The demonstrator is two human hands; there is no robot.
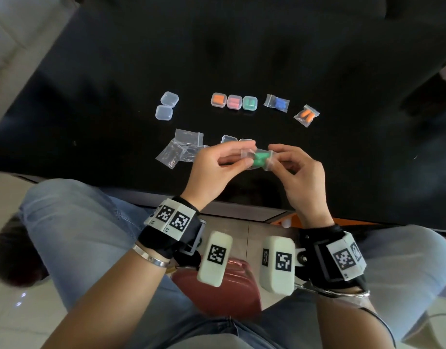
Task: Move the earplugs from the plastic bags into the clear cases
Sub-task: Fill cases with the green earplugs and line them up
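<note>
Above the near edge of the tabletop [116, 84], the left hand [217, 167] and right hand [300, 172] each keep a narrow pinching grip on the small plastic bag [257, 158] with green earplugs [262, 156], which looks light, thin, slippery, so hold its edges.

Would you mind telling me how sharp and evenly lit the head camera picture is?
Head view: wide-angle bending at the edges; the black table reflects soft glare at far right; the bag of green earplugs and the filled cases are fairly sharp; the lap below is blurred.
</note>
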